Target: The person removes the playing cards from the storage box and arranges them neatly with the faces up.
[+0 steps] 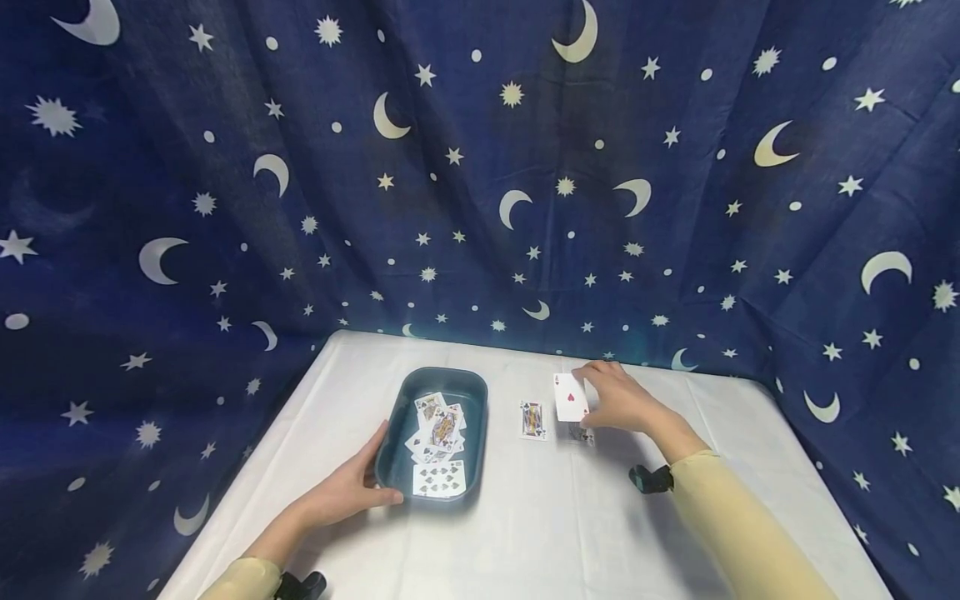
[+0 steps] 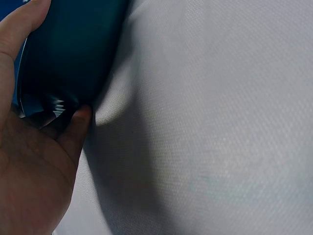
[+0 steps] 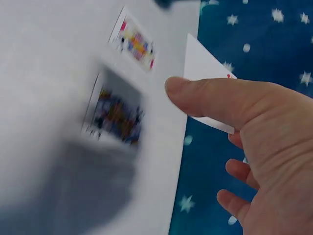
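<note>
In the head view my left hand (image 1: 345,493) grips the left side of a dark teal tray (image 1: 483,408), with the thumb near its front corner. Several playing cards (image 1: 442,429) lie face up inside, overlapping, with a spade card (image 1: 439,479) at the front end. My right hand (image 1: 618,402) pinches an ace of hearts (image 1: 570,398) by its right side, held above the table. Under it is a face card (image 1: 582,433), partly covered in the head view and shadowed in the right wrist view. To its left lies another face card (image 1: 533,420).
A white cloth covers the table (image 1: 525,533). Behind and at both sides hangs a dark blue curtain (image 1: 465,208) with moons and stars. Black wrist devices (image 1: 651,479) sit on both forearms.
</note>
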A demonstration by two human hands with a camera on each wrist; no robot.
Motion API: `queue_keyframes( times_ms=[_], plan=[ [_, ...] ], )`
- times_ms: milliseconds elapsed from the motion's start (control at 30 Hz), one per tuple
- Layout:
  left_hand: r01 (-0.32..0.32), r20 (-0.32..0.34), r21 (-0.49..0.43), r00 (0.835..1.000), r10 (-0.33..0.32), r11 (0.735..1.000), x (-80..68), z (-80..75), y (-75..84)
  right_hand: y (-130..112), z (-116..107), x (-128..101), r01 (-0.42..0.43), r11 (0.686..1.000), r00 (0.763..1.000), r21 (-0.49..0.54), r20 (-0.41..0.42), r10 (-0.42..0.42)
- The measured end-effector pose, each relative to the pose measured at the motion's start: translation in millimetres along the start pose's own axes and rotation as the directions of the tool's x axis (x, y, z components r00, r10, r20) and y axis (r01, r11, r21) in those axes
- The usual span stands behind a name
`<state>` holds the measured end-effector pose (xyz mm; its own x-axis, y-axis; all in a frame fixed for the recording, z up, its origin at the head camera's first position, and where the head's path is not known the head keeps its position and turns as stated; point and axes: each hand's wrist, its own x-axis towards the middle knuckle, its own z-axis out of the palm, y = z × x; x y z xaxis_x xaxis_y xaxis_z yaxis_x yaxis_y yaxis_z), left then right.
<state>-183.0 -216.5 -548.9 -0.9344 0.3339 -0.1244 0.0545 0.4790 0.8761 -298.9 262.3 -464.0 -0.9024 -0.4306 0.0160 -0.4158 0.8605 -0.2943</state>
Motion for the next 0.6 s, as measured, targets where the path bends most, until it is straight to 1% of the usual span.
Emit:
queue_keyframes(
  times_ms=[133, 333, 600],
  plan=[
    [-0.007, -0.001, 0.005, 1.0, 0.007, 1.0, 0.3, 0.1, 0.4, 17.4, 2.7, -8.8, -0.04, 0.999, 0.999, -0.005, 0.024, 0.04],
    [0.007, 0.007, 0.007, 1.0, -0.007, 1.0, 0.2, -0.7, 0.0, 36.9, 8.2, -20.0, -0.082, 0.997, 0.995, -0.001, 0.052, 0.082],
    [0.008, 0.006, 0.002, 1.0, -0.008, 1.0, -0.7, -1.2, -0.6, 55.3, 15.6, -30.1, -0.119, 0.993, 0.989, -0.009, 0.085, 0.119]
  ],
)
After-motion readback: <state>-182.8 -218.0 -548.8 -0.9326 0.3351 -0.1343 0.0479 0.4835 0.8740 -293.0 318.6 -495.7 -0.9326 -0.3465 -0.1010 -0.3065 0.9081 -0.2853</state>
